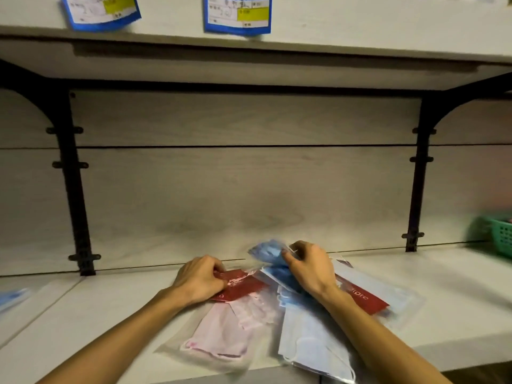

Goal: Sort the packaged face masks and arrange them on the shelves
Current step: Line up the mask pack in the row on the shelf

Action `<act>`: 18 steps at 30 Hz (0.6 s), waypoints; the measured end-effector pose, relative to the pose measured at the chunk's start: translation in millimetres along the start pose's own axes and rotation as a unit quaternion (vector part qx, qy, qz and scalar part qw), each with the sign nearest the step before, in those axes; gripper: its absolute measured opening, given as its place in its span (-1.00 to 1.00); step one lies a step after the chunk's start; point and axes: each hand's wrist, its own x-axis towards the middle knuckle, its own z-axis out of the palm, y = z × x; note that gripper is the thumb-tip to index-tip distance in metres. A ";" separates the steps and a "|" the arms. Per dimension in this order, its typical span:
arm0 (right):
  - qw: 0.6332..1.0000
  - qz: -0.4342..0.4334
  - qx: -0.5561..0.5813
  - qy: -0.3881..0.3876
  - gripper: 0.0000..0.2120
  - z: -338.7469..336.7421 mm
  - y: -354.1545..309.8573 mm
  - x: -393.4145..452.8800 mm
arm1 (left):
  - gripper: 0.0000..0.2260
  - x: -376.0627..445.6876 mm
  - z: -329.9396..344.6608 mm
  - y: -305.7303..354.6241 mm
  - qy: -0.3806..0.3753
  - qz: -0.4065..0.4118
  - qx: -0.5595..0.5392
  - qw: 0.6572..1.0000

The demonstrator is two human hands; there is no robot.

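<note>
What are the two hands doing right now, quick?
Left hand: fingers curled, gripping the red top of the pink mask packet.
Right hand: fingers pinching a blue mask packet, lifted off the pile.

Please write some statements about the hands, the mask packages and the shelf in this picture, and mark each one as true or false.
1. The left hand has its grip on the top of the pink mask package, at its red header. True.
2. The right hand rests flat and holds nothing. False: it holds a blue mask package, lifted off the pile.
3. A green basket stands at the right edge of the shelf. True.
4. The pink mask package lies to the right of the light blue ones. False: it lies to their left.
5. Blue-edged labels hang on the upper shelf's front. True.
</note>
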 end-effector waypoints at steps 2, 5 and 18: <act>0.988 -0.017 0.151 0.000 -0.87 -0.4 -1.4 1.5 | -0.93 -0.5 4.7 -5.6 0.034 -0.012 -0.016 0.999; 0.946 0.000 0.323 0.007 -0.84 -7.3 -6.1 3.3 | -0.90 -1.3 1.6 -13.1 0.102 -0.025 0.011 0.994; 0.922 0.010 0.386 -0.008 -0.81 -12.4 -9.1 -9.2 | -0.89 -38.2 -35.2 -2.5 0.272 -0.106 -0.307 0.906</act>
